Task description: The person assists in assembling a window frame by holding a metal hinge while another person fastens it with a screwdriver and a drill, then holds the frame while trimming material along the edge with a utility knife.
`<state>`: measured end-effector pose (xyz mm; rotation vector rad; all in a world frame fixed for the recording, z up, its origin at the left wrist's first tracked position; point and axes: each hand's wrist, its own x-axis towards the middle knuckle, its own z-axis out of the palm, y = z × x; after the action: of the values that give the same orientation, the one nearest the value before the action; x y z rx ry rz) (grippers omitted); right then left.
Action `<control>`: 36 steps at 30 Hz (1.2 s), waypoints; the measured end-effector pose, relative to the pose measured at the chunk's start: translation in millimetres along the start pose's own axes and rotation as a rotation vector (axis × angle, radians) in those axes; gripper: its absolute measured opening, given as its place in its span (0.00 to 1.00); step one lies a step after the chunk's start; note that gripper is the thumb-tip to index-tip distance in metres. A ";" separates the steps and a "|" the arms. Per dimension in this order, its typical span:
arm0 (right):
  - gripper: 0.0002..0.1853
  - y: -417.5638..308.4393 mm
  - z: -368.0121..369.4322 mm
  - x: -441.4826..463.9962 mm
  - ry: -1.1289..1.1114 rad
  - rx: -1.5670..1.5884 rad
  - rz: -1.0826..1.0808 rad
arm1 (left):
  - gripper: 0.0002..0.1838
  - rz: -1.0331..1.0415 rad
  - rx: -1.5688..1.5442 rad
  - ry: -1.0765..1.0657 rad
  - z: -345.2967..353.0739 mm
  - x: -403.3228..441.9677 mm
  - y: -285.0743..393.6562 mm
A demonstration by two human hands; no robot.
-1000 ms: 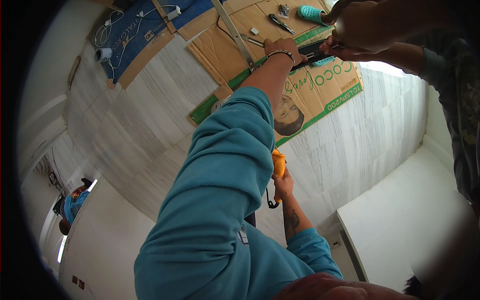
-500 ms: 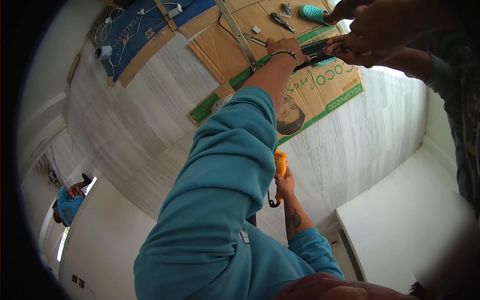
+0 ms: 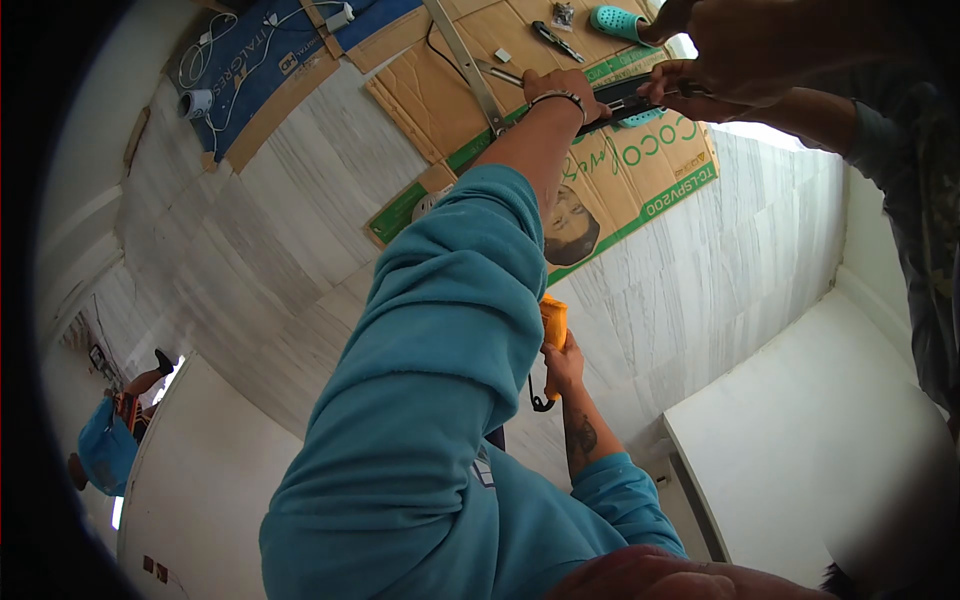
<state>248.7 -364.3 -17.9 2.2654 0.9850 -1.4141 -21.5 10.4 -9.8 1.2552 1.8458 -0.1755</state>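
Note:
My left hand (image 3: 557, 92), a bracelet at its wrist, is closed over a long black bar (image 3: 597, 124) above the cardboard. Lower down, my right hand (image 3: 565, 364) grips the handle of an orange power tool (image 3: 554, 322) with a black cord. My left sleeve hides part of this tool, including its front end. Another person's hands (image 3: 690, 88) are at the right end of the black bar, fingers pinched around something too small to make out. A flat metal strip (image 3: 468, 65) slants down toward the bar, left of my left hand.
Printed cardboard (image 3: 640, 190) covers part of the marble-look floor (image 3: 320, 200). On it lie a dark hand tool (image 3: 557, 42) and a small plastic bag (image 3: 563, 15). A teal clog (image 3: 617, 22) is beyond. White cables (image 3: 240, 90) cross blue cardboard. A person (image 3: 108, 445) is far left.
The view has shifted slightly, so most things sit a little further left. Both my hands keep their holds. The distant person at far left has changed posture and moved lower in the view.

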 end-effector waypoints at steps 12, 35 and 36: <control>0.28 -10.3 -0.7 -4.5 -0.006 0.027 -0.007 | 0.33 0.010 0.024 0.037 2.0 -2.0 -0.1; 0.28 2.9 8.0 -1.6 -0.009 0.032 0.003 | 0.33 0.012 0.025 0.051 8.3 -2.9 4.0; 0.28 4.3 8.0 -1.1 -0.009 0.026 0.004 | 0.33 0.001 0.026 0.051 8.2 -4.3 4.9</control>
<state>245.9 -372.4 -21.1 2.2764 0.9644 -1.4425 -12.3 5.3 -10.1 1.2888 1.8914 -0.1688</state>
